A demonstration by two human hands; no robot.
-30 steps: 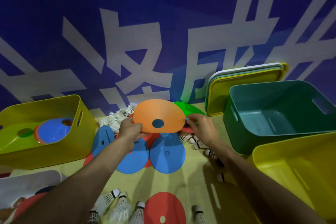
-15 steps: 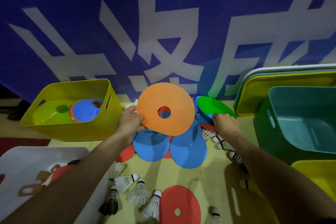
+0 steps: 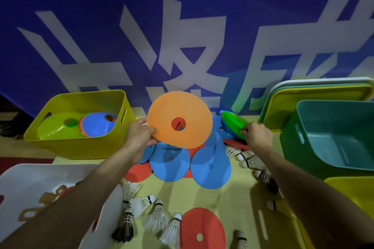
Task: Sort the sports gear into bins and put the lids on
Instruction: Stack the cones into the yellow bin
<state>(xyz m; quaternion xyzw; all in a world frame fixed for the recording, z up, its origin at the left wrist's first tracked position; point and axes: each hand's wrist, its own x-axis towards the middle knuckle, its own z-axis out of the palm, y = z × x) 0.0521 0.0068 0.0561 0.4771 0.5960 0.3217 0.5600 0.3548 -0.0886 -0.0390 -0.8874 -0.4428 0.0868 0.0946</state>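
My left hand [image 3: 139,137] holds an orange disc cone [image 3: 180,118] by its left rim, lifted above the pile and tilted toward me. My right hand [image 3: 256,137] grips the edge of a green disc cone [image 3: 232,121] at the back right of the pile. Blue disc cones [image 3: 210,168] and red ones lie heaped on the yellow table. A yellow bin [image 3: 81,127] at the left holds green, orange and blue cones. Shuttlecocks [image 3: 145,204] are scattered near the front.
A teal bin [image 3: 332,135] stands at the right with a yellow bin [image 3: 352,190] in front of it. Lids [image 3: 315,95] lean against the blue banner wall behind. A white bin [image 3: 30,188] sits at the near left. A red cone [image 3: 202,228] lies at the front.
My left hand carried the orange cone up and leftward while the right hand let go of it and took hold of the green cone. The camera view swung left.
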